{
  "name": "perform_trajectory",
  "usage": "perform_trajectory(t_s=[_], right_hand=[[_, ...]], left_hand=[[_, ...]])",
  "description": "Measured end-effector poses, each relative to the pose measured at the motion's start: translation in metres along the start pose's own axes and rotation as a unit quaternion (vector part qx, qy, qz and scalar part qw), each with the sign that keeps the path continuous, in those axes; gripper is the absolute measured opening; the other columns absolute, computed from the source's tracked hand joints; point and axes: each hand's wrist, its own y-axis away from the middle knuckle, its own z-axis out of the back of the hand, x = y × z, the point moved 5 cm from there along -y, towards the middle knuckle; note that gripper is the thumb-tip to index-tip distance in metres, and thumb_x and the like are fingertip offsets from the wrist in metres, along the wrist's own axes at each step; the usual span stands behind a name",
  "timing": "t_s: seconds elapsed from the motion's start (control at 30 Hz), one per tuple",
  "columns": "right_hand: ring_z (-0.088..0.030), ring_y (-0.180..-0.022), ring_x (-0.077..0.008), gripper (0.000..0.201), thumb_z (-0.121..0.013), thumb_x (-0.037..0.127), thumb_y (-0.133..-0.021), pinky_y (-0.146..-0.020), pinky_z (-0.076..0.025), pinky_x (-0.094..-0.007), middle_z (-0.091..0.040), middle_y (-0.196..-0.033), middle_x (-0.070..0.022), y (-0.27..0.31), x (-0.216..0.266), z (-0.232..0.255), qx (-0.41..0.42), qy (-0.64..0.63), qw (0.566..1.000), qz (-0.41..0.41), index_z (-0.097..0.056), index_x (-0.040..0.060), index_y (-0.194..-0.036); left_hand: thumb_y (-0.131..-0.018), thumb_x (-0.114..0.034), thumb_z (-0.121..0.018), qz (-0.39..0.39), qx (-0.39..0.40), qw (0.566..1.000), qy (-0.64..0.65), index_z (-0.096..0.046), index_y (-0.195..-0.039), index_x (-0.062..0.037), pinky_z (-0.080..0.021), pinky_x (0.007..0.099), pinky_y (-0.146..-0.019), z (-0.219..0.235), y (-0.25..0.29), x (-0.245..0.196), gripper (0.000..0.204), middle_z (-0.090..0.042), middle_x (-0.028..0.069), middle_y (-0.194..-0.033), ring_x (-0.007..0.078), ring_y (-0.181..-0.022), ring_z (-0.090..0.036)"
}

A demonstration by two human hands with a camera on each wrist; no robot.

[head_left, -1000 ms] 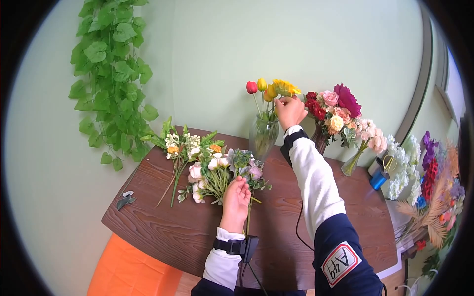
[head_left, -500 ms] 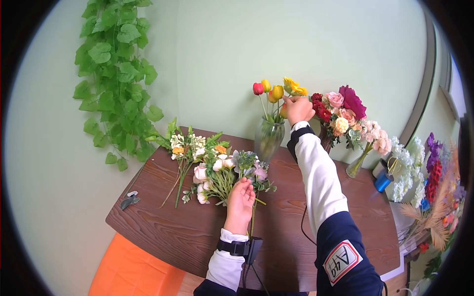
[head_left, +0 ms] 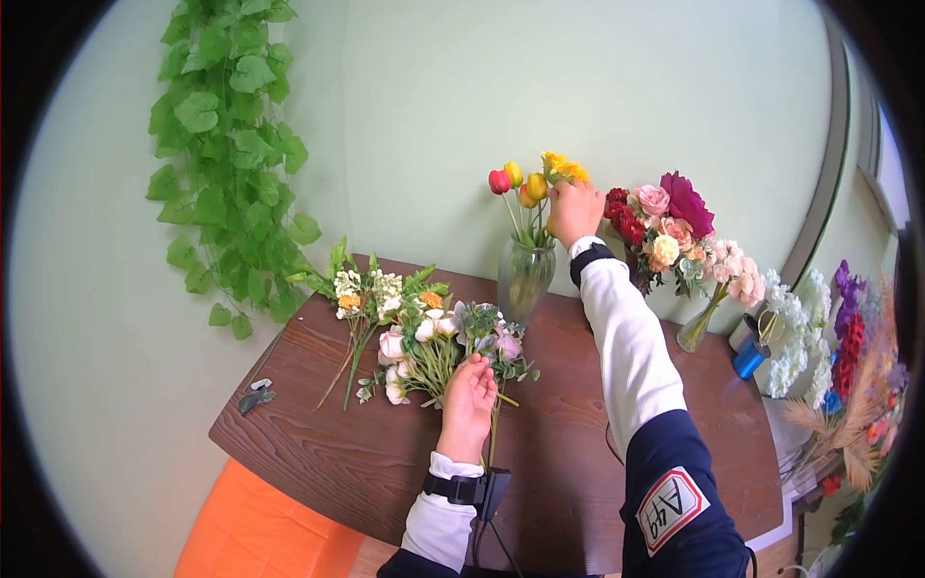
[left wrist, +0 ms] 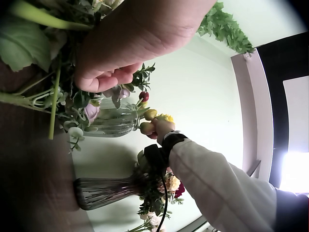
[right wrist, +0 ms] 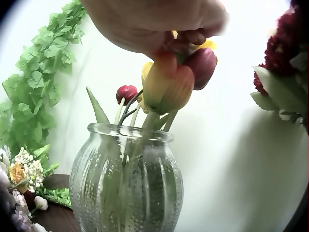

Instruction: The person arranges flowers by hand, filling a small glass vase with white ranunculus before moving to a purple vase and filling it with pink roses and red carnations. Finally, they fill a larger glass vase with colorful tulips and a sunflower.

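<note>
My right hand (head_left: 576,210) is above the ribbed glass vase (head_left: 526,275), its curled fingers pinching a yellow flower (head_left: 563,168) just under the bloom. Red and yellow tulips (head_left: 526,185) lean out of the vase beside it. In the right wrist view, a yellow-red tulip (right wrist: 166,86) and a dark red one (right wrist: 201,67) overlap the fingertips, partly hiding the grip. My left hand (head_left: 469,400) rests palm up with loosely bent fingers, holding nothing. It lies against the stems of a bunch of pale roses (head_left: 393,349) and lilac blooms (head_left: 501,339) on the table.
White and orange sprigs (head_left: 371,289) lie at the table's left. A dark ribbed vase (left wrist: 104,192) of red and pink flowers (head_left: 665,222) stands right of the glass vase. Farther right are a small vase (head_left: 694,332) and a blue spool (head_left: 751,357). Grey scraps (head_left: 255,397) lie near the left edge.
The yellow flower sits slightly lower and closer to the tulips, with my right hand shifted a little. My left hand has stayed in place. The whole view has swung slightly.
</note>
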Motion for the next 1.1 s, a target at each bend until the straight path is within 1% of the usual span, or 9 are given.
perform_trajectory(t_s=[0.13,0.37,0.57,0.63,0.77,0.87,0.9,0.97,1.1], right_hand=[[-0.058,-0.081,-0.0249,0.016,-0.064,0.026,-0.077,-0.069,-0.038,-0.04,-0.063,-0.077,-0.0068,-0.006,0.007,0.004,-0.032,-0.039,0.999,0.002,-0.068,0.0117,-0.072],[-0.057,-0.083,-0.0244,0.011,-0.064,0.021,-0.071,-0.073,-0.037,-0.0388,-0.064,-0.08,-0.0065,-0.006,-0.007,-0.009,0.072,0.018,0.99,-0.119,-0.067,0.0103,-0.071],[-0.055,-0.081,-0.0264,0.013,-0.061,0.021,-0.075,-0.074,-0.037,-0.04,-0.06,-0.077,-0.0063,0.002,-0.006,0.011,-0.038,-0.07,0.995,-0.063,-0.062,0.0083,-0.072],[-0.053,-0.083,-0.0289,0.015,-0.057,0.021,-0.079,-0.075,-0.037,-0.0414,-0.057,-0.081,-0.0087,0.01,-0.019,0.019,-0.109,-0.217,0.962,-0.126,-0.055,0.0056,-0.081],[-0.051,-0.092,-0.0315,0.039,-0.06,0.022,-0.079,-0.081,-0.039,-0.0424,-0.049,-0.101,-0.0174,0.064,-0.021,0.019,-0.111,-0.356,0.909,-0.184,-0.045,0.0015,-0.109],[-0.047,-0.109,-0.0331,0.074,-0.067,0.028,-0.071,-0.094,-0.037,-0.0409,-0.043,-0.123,-0.0197,0.109,-0.025,-0.014,0.052,-0.403,0.88,-0.246,-0.03,0.002,-0.131],[-0.047,-0.109,-0.0331,0.074,-0.067,0.028,-0.071,-0.094,-0.037,-0.0409,-0.043,-0.123,-0.0197,0.118,-0.027,-0.021,0.049,-0.404,0.879,-0.248,-0.03,0.002,-0.131],[-0.044,-0.115,-0.0355,0.086,-0.068,0.027,-0.067,-0.099,-0.034,-0.0387,-0.04,-0.129,-0.0208,0.13,-0.022,-0.042,0.191,-0.366,0.888,-0.205,-0.024,0.0018,-0.136],[-0.039,-0.121,-0.0364,0.097,-0.074,0.023,-0.059,-0.101,-0.033,-0.0385,-0.037,-0.131,-0.0224,0.124,-0.011,-0.062,0.226,-0.573,0.765,-0.186,-0.021,0.0018,-0.138]], left_hand=[[-0.08,-0.006,-0.061,0.0,-0.002,1.0,0.001,-0.056,-0.097,-0.0122,-0.044,0.025,-0.074,0.001,0.0,0.001,0.019,-0.058,-0.0016,-0.093,0.0109,-0.082,-0.054],[-0.079,-0.007,-0.062,-0.004,0.005,1.0,0.005,-0.056,-0.098,-0.0114,-0.044,0.0249,-0.074,-0.001,0.002,0.0,0.02,-0.058,-0.001,-0.094,0.0111,-0.082,-0.054],[-0.079,-0.007,-0.062,-0.004,0.007,1.0,-0.001,-0.056,-0.097,-0.0116,-0.044,0.0249,-0.074,-0.001,0.002,0.001,0.02,-0.059,-0.0013,-0.092,0.0109,-0.082,-0.054],[-0.079,-0.007,-0.062,0.0,0.007,1.0,-0.005,-0.055,-0.097,-0.0118,-0.044,0.0249,-0.074,-0.002,0.002,0.0,0.019,-0.059,-0.0015,-0.092,0.0107,-0.082,-0.054],[-0.079,-0.006,-0.061,0.007,0.006,1.0,0.013,-0.055,-0.097,-0.0121,-0.044,0.0247,-0.074,-0.001,0.0,0.001,0.02,-0.059,-0.0019,-0.093,0.0104,-0.081,-0.054],[-0.079,-0.006,-0.06,0.003,0.002,1.0,0.001,-0.055,-0.099,-0.0118,-0.043,0.0251,-0.074,-0.001,0.001,0.0,0.021,-0.058,-0.0021,-0.093,0.0102,-0.081,-0.054],[-0.079,-0.006,-0.06,0.003,0.004,1.0,-0.003,-0.055,-0.099,-0.0118,-0.043,0.0251,-0.074,-0.001,0.0,0.0,0.021,-0.058,-0.0021,-0.093,0.0102,-0.081,-0.054],[-0.079,-0.006,-0.06,0.001,0.004,1.0,-0.005,-0.055,-0.098,-0.0117,-0.044,0.0251,-0.074,0.0,0.0,0.001,0.02,-0.058,-0.002,-0.093,0.0102,-0.081,-0.054],[-0.08,-0.007,-0.061,0.002,0.007,1.0,-0.006,-0.055,-0.098,-0.0117,-0.044,0.0251,-0.074,0.0,-0.001,0.0,0.02,-0.058,-0.002,-0.093,0.0101,-0.081,-0.054]])
